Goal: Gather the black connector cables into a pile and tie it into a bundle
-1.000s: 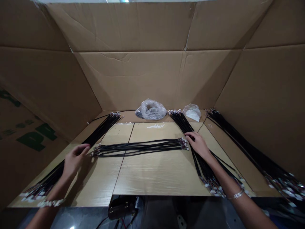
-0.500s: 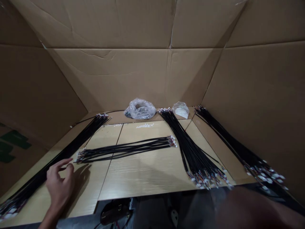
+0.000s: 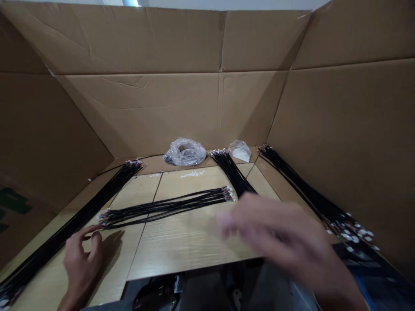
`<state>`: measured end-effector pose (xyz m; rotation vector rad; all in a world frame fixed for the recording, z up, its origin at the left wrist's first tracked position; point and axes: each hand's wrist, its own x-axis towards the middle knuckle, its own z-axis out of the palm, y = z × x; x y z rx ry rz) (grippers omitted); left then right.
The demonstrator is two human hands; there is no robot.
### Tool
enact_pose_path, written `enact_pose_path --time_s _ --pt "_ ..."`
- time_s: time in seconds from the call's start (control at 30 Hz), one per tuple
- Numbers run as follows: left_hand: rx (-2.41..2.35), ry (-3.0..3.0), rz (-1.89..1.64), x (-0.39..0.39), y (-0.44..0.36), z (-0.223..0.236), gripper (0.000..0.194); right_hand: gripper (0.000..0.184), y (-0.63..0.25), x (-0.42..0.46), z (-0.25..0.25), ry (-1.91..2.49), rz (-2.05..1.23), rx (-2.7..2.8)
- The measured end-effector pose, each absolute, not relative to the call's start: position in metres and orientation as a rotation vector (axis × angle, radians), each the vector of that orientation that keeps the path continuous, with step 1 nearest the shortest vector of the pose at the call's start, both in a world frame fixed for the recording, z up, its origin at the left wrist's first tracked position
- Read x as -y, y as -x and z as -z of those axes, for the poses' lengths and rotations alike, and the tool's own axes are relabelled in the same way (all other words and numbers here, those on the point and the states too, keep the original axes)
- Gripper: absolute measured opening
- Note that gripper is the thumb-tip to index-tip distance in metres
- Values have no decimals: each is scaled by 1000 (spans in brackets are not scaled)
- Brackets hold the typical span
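My left hand [image 3: 82, 259] rests at the table's left, index finger stretched to the left connector end of a short bundle of black cables [image 3: 175, 204]. Thumb and fingers are apart, with nothing visible between them. Across the right of the table hangs my right hand [image 3: 259, 224], smeared by motion, its fingers too blurred to read. It covers the lower part of a thick bundle of black cables [image 3: 228, 168], whose white connectors show at the far end. The short bundle lies crosswise in the middle, with small white connectors at both ends.
Long black cable bundles lie along the left side [image 3: 87, 205] and the right side [image 3: 298, 183]. At the back sit a clear plastic bag [image 3: 187, 152] and a small bag with white contents [image 3: 240, 151]. Cardboard walls [image 3: 139, 112] enclose three sides.
My right hand has swept in from the lower right corner over the thick bundle. The left hand stays nearly in place, its index finger now at the short bundle's end. The view has tilted up slightly.
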<state>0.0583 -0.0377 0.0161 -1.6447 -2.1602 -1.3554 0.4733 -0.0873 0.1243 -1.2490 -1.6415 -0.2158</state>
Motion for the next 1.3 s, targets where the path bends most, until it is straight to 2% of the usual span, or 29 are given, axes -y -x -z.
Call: enact_pose_path --time_s 0.1,0.2,0.37,0.67,0.9,1.07,1.2,1.3 --pt "2231 1570 1415 40 -61 -21 17 16 -500 19 -110 1463 -37 1836" --pt "2252 1538 1469 41 -62 -21 15 11 -522 -29 -76 1997 -193 1862" --pt "2290 1512 1504 40 -60 -18 16 17 -524 -39 -34 2261 -112 1798" --pt "2364 1494 1479 42 -61 -19 19 29 -509 -39 -36 2332 53 1881" --pt "2365 1480 1507 42 -63 -20 17 27 -533 -53 -31 2066 -168 1690" --pt "2248 1536 1488 40 -62 -18 14 29 -553 -50 -57 1658 -320 1478" --pt "2040 1693 1510 28 -78 -22 16 32 -543 -30 -93 1308 -224 1343" --pt "1779 1863 1549 13 -104 -37 15 27 -524 -19 -124 1123 -67 1300"
